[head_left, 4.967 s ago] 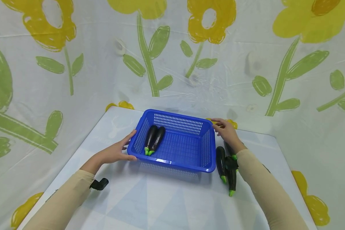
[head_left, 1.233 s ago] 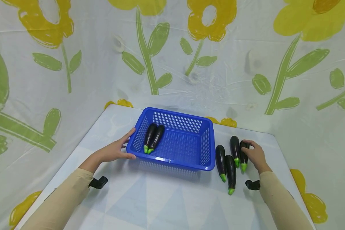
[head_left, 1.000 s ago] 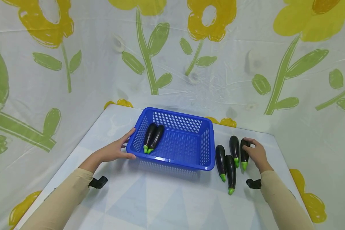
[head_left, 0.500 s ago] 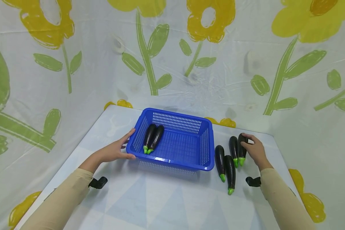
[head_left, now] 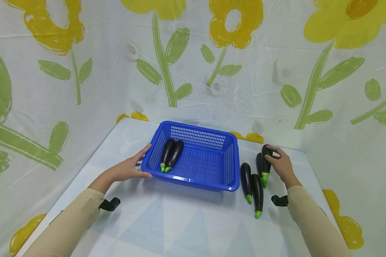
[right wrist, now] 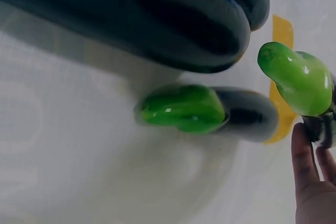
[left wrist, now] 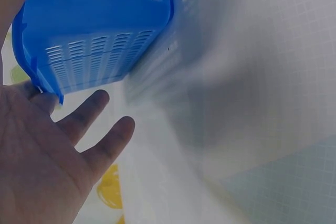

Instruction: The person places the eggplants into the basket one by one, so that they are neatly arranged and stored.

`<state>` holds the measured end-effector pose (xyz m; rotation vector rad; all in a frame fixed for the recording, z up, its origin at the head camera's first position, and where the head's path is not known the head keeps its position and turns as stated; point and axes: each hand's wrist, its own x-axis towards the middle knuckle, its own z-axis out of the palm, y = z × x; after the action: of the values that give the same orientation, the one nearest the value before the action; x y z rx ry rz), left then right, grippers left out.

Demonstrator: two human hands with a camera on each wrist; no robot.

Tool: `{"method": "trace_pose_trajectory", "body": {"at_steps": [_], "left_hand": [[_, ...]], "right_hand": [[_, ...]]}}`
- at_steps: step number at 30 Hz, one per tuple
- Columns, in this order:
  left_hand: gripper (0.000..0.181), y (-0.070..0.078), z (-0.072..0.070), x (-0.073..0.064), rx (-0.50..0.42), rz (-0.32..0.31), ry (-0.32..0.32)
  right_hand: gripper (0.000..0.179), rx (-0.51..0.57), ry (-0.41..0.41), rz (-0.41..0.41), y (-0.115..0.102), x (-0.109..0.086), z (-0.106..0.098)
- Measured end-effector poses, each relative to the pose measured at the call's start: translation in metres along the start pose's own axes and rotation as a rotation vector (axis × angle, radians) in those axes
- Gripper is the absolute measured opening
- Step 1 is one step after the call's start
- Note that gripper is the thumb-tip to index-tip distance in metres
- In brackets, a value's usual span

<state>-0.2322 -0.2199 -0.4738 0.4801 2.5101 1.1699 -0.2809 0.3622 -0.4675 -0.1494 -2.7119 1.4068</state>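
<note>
My left hand (head_left: 128, 169) rests at the left end of a blue plastic basket (head_left: 193, 181). In the left wrist view its fingers are spread, some touching the rim. My right hand (head_left: 280, 166), right of the basket, pinches the dark upper end of an eggplant (head_left: 266, 157) between thumb and fingers. Its green stem end (right wrist: 302, 80) hangs clear of the table in the right wrist view. The held eggplant partly hides another eggplant (head_left: 258, 162). Two more lie nearer the basket, a left eggplant (head_left: 246, 180) and a front eggplant (head_left: 258, 192).
Inside the basket, two eggplants (head_left: 176, 151) lie side by side at the left. Everything stands on a table (head_left: 180, 228) with a pale patterned cover. A flower-printed curtain (head_left: 260, 71) hangs behind and on both sides.
My right hand has gone from the basket's right rim to the rightmost eggplant, then raised it and carried it left over its neighbour. My left hand stays at the basket.
</note>
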Motion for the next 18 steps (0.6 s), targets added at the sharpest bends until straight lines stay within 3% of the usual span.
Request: {"method": "trace_pose_trajectory", "body": {"at_steps": [9,18], "left_hand": [[0.108,0.000,0.001,0.001,0.000,-0.014,0.004],[0.107,-0.001,0.001,0.001,0.005,-0.016,0.007]], "right_hand": [[0.051,0.010,-0.023,-0.018,-0.019,0.009,0.012],[0.047,0.013,-0.039,-0.095,-0.042,0.008,0.025]]}}
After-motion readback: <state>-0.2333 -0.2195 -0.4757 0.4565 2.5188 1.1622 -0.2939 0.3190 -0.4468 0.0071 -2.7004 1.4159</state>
